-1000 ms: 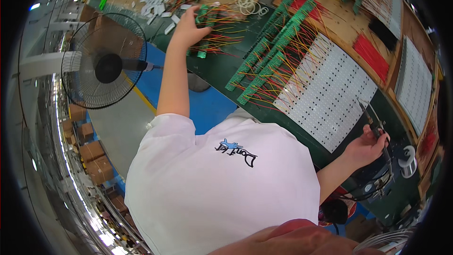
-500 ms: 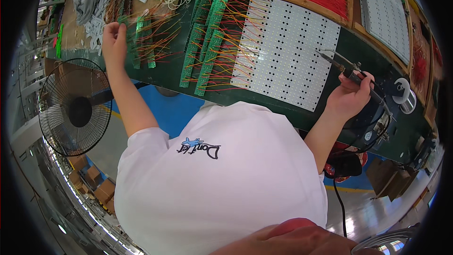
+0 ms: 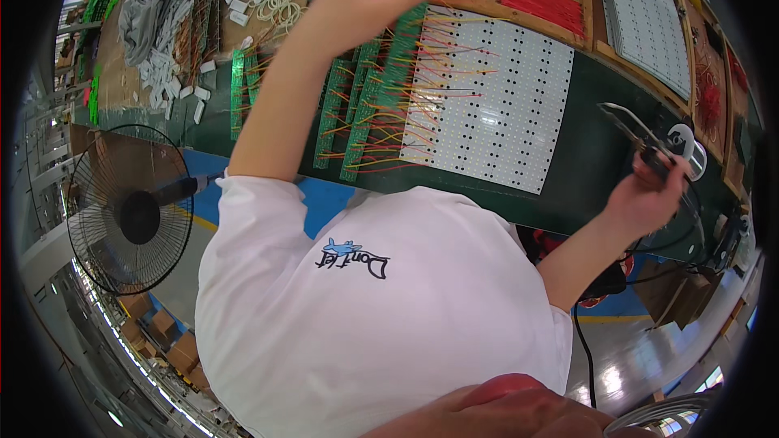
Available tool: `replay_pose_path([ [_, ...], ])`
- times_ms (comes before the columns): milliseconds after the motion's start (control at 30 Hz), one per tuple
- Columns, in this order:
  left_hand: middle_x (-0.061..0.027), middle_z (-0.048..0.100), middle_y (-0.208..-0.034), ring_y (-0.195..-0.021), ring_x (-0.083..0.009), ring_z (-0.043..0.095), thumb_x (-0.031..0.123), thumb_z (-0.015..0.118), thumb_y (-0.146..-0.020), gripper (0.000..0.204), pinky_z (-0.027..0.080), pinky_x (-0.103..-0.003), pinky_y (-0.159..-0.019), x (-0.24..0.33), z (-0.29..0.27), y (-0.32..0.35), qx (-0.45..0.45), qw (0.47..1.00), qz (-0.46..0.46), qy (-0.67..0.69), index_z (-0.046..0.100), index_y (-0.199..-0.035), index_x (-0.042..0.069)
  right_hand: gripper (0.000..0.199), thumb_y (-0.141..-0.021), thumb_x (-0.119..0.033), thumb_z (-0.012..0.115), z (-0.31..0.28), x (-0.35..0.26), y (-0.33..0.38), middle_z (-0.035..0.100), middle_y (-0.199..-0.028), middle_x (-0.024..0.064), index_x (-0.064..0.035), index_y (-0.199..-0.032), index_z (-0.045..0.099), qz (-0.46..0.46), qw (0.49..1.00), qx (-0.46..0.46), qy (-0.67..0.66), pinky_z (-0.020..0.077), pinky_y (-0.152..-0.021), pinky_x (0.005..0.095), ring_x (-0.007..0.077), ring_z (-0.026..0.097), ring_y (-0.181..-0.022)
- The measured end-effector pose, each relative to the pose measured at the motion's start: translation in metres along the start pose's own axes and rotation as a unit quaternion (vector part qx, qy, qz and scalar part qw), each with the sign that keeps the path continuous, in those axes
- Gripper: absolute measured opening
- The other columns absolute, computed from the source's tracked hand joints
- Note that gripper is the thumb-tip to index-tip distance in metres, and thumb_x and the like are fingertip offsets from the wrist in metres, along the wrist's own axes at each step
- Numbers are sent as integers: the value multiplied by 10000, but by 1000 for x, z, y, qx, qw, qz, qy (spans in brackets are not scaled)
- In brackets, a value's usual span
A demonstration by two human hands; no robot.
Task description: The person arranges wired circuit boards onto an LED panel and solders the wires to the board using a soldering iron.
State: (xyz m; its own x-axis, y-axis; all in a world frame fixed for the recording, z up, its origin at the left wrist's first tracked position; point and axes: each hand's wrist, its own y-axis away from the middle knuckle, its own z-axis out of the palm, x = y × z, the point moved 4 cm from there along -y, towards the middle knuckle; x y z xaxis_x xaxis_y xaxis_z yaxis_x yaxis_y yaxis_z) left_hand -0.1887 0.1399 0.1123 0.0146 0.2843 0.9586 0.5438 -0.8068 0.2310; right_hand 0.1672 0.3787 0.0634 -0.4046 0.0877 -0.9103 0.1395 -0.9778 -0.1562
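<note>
My left hand (image 3: pixel 369 0) pinches the far end of a long green circuit board strip (image 3: pixel 404 53), which has red and yellow wires along its right side. The strip hangs over the left edge of a white panel (image 3: pixel 495 105) covered in rows of small dots. Beside it lie more green board strips (image 3: pixel 331 118), their wires reaching onto the panel. At the right, my right hand (image 3: pixel 649 195) is closed around a soldering iron (image 3: pixel 649 154) with a thin metal guide along it. Its tip points away from me, to the left, off the panel's right side.
A solder wire spool (image 3: pixel 696 154) stands beyond my right hand. Red wires (image 3: pixel 542 2) fill a wooden tray at the back, near stacked white panels (image 3: pixel 641 20). Small white parts (image 3: pixel 166 81) and cream rings (image 3: pixel 280 8) lie far left. A fan (image 3: pixel 138 215) stands left of the table.
My left hand has swung right and away from me, bringing a green strip from the left pile to the panel's edge. My right hand has drawn the soldering iron back to the right, off the panel.
</note>
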Motion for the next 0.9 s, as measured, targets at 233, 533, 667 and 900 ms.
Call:
replay_pose_path([
  [233,-3,625,-876,-780,-93,580,197,702,-930,357,488,-271,-669,-47,4,-12,23,956,84,-279,577,-1230,49,250,-956,-244,594,9,-34,-43,665,-813,114,-14,-880,657,53,957,-131,-255,388,-602,368,209,605,-690],
  [533,-97,688,-869,-756,-222,659,237,703,-880,340,524,-359,-704,-43,-19,-16,88,910,57,-401,628,-1164,65,166,-986,-190,547,99,70,-24,687,-835,71,-50,-989,637,113,971,-81,-194,472,-572,310,173,632,-647],
  [667,-129,703,-857,-795,-277,689,207,704,-861,320,531,-375,-710,-32,-13,-12,125,852,107,-498,658,-1135,47,186,-991,-214,542,91,100,-24,676,-814,44,-58,-962,641,130,986,-6,-101,370,-586,300,139,501,-615],
  [900,10,630,-820,-665,-54,568,203,739,-885,282,467,-252,-585,-26,-25,-17,27,980,-48,-191,666,-1077,10,123,-987,-174,535,75,110,-36,691,-816,43,-78,-987,613,141,977,-63,-149,455,-530,259,120,596,-571],
])
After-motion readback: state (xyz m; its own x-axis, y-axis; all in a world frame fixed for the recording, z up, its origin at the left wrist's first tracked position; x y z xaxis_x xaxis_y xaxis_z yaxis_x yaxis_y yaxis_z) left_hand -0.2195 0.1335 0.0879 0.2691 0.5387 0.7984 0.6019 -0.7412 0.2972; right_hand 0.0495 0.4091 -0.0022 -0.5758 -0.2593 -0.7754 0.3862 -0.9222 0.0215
